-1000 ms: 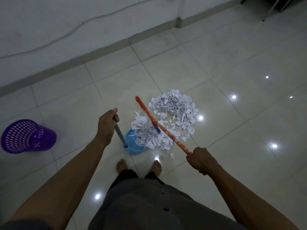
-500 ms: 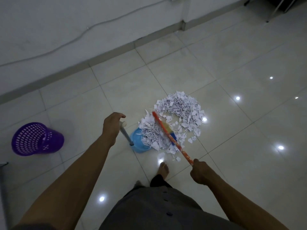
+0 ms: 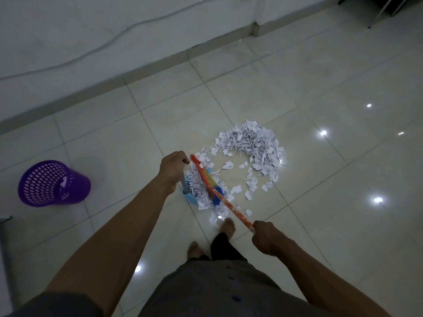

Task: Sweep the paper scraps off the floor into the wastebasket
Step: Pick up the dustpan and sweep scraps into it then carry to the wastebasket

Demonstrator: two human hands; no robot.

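Observation:
A heap of white paper scraps [image 3: 254,143] lies on the tiled floor, curved like an arc, with loose bits trailing toward me. My left hand [image 3: 172,167] grips the upright handle of a blue dustpan [image 3: 190,197], whose tray is piled with scraps. My right hand [image 3: 265,236] grips the lower end of an orange broom handle [image 3: 219,195] that slants up-left across the dustpan. The blue broom head [image 3: 216,194] shows partly under the scraps. The purple wastebasket [image 3: 53,183] stands on the floor to the far left, apart from both hands.
My bare feet [image 3: 227,227] stand just behind the dustpan. A white wall with a grey skirting and a cable runs along the back. Metal furniture legs [image 3: 377,12] show at the top right. A grey edge [image 3: 3,221] juts in at the left.
The broom has swept toward me and to the left, pulling scraps onto the dustpan and opening a gap in the heap. My left hand and the dustpan handle have tilted closer to the broom.

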